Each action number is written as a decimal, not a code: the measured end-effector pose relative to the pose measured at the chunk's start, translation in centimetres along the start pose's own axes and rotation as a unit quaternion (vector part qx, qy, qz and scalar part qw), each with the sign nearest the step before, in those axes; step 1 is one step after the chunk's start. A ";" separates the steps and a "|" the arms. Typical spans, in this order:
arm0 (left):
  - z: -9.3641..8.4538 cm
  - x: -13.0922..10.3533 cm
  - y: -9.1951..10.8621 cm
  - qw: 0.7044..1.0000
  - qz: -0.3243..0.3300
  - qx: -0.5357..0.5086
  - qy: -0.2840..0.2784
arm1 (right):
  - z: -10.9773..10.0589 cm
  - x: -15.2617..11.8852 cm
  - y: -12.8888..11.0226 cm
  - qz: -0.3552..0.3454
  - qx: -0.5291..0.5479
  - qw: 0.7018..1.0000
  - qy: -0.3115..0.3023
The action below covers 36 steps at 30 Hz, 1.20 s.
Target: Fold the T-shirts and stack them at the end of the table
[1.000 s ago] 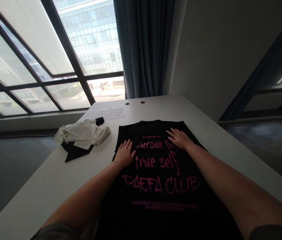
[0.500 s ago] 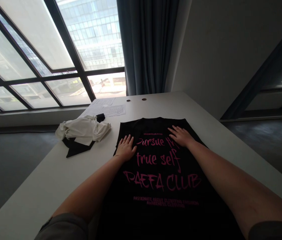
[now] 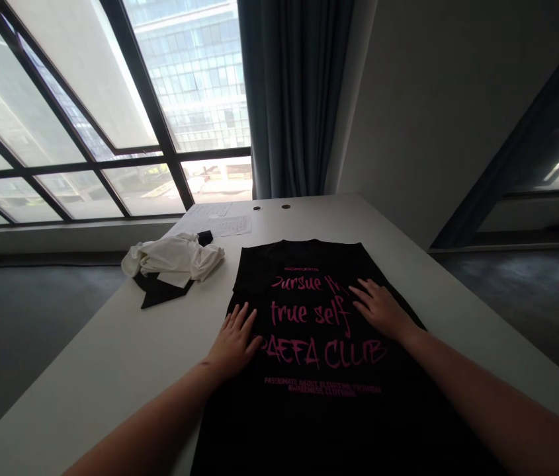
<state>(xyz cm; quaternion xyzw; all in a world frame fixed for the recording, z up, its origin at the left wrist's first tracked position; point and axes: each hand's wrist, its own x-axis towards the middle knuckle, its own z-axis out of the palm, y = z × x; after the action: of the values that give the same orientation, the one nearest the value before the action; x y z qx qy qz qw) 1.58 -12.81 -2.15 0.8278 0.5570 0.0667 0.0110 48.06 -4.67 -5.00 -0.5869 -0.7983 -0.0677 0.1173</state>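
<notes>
A black T-shirt (image 3: 309,423) with pink lettering lies spread flat on the white table (image 3: 85,370), its neckline toward the far end. My left hand (image 3: 234,340) rests on the shirt's left edge, fingers spread and pointing away from me. On the right part of the print lies my right hand (image 3: 381,307), palm down with its fingers apart, covering the end of the top large line. Neither hand grips the cloth. The shirt's lower end runs out of view at the bottom.
Left of the shirt sits a crumpled white and black garment (image 3: 180,258). Printed papers (image 3: 229,226) lie at the far left of the table, near two round cable holes. Beyond are a blue curtain (image 3: 294,99), a large window and a grey wall (image 3: 423,112).
Both hands have slid toward me over the shirt, the left one down along its edge and the right one down and outward. The view has shifted slightly.
</notes>
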 end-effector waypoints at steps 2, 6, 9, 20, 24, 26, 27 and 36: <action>0.1 -3.3 -0.2 1.000 0.009 0.006 -0.019 | 0.2 -4.4 0.4 0.019 0.009 1.000 0.002; -0.2 -7.4 -0.1 0.999 -0.016 0.025 -0.021 | -0.2 -10.7 0.9 0.015 0.034 0.999 -0.026; -0.5 -8.8 0.1 0.999 -0.029 0.030 -0.017 | -1.2 -12.5 0.4 0.021 0.033 0.999 -0.027; -0.4 -13.3 -1.4 0.998 -0.029 0.054 -0.025 | -2.5 -13.9 -0.1 0.003 0.020 0.999 -0.038; -0.6 -15.0 -0.3 0.999 -0.005 0.040 -0.011 | -3.4 -13.6 -2.1 0.000 0.017 0.999 -0.036; -0.9 -15.9 0.6 0.999 0.044 0.024 0.013 | -4.0 -13.3 -4.4 -0.026 0.029 0.998 -0.043; -1.1 -16.3 1.0 0.997 0.071 0.016 0.023 | -4.2 -13.2 -5.7 -0.043 0.039 0.997 -0.053; -2.8 -18.1 1.1 0.992 0.126 -0.004 0.005 | -5.2 -13.8 -10.0 -0.087 0.077 0.985 -0.125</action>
<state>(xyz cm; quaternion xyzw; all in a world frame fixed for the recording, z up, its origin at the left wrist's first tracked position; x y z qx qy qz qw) -4.46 -30.07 -1.08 0.8908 0.4484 0.0736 0.0033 43.02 -21.67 -3.37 -0.5082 -0.8576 0.0580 0.0549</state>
